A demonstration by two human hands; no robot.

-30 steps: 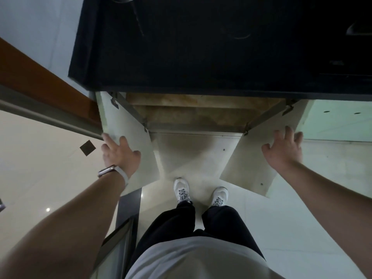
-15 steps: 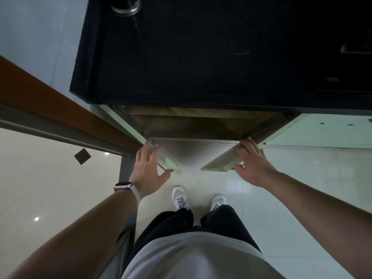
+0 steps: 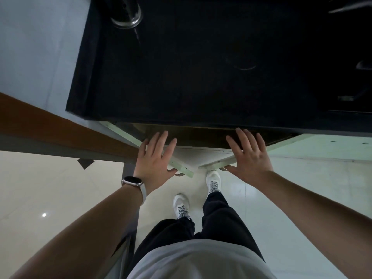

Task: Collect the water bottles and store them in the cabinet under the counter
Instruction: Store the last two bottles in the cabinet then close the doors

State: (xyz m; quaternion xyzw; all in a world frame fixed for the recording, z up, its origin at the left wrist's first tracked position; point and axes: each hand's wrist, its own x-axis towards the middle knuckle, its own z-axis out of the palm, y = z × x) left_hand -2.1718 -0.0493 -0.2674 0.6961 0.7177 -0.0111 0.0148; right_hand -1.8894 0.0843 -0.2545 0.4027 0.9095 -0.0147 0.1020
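I look straight down at a black counter [image 3: 201,67] with a cabinet beneath it. Its two pale green doors stand partly ajar, their free edges close together. My left hand [image 3: 155,160], fingers straight, presses flat on the left door [image 3: 181,168]. My right hand [image 3: 247,156], also flat, presses on the right door [image 3: 217,163]. The dark cabinet interior [image 3: 201,135] shows as a narrow strip between my hands. No water bottle is visible in it from here.
A clear glass vessel [image 3: 126,15] stands at the counter's back left. A brown and grey door frame [image 3: 60,137] runs along the left. My feet [image 3: 213,181] stand on pale glossy floor tiles right in front of the doors.
Both doors have swung from wide open to nearly closed as my hands pushed them inward. My right foot has stepped forward.
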